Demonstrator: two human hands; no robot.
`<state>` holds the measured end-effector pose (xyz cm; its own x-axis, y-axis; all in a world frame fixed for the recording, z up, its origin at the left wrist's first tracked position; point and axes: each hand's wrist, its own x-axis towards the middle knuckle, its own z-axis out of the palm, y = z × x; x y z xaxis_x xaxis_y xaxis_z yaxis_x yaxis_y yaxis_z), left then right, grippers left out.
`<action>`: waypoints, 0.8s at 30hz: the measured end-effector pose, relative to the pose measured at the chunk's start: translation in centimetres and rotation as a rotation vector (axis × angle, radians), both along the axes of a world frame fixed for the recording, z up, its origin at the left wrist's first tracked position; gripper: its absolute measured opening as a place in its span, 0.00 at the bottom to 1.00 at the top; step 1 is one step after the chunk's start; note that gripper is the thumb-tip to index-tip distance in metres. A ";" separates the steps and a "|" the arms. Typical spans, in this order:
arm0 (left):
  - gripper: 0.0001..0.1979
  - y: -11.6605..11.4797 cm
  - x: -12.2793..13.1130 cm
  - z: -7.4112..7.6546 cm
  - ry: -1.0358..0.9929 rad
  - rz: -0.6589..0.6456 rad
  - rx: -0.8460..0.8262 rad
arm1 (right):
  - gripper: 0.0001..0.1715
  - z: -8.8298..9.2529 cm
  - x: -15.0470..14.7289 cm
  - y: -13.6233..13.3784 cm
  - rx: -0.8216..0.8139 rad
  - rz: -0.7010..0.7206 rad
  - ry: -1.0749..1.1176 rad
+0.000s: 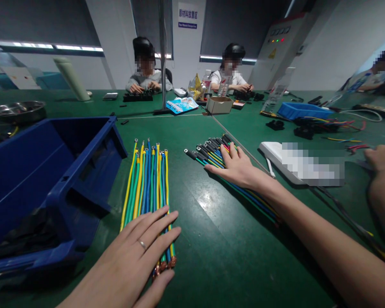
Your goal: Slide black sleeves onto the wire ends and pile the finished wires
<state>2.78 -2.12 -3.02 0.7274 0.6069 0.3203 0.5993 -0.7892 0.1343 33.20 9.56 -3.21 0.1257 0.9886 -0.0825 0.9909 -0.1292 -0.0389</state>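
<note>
A row of yellow, green and blue cables lies on the table with metal terminal lugs at the far ends and bare copper strands at the near ends. My left hand, wearing a ring, rests flat over its near half with the fingers spread. To the right, a second, slanted bundle of cables has black sleeves near its lugs. My right hand lies across that bundle's far part, fingers stretched out and palm down. Neither hand is closed around a cable.
A blue plastic bin stands at left, black pieces inside. At right are a white device, loose wires, a blue tray and another person's hand. A metal pole rises ahead; two co-workers sit across the table.
</note>
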 end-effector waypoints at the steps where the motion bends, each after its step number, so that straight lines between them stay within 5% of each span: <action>1: 0.22 0.0 0.0 0.0 -0.001 -0.002 0.003 | 0.72 -0.1 0.0 0.0 0.002 0.001 0.001; 12: 0.21 -0.1 0.2 0.1 -0.054 0.011 -0.022 | 0.69 -0.2 -0.9 -0.1 0.013 -0.030 0.035; 24: 0.35 0.1 -0.8 -0.6 0.055 0.075 0.100 | 0.64 1.7 -0.7 -0.9 0.145 -0.002 0.071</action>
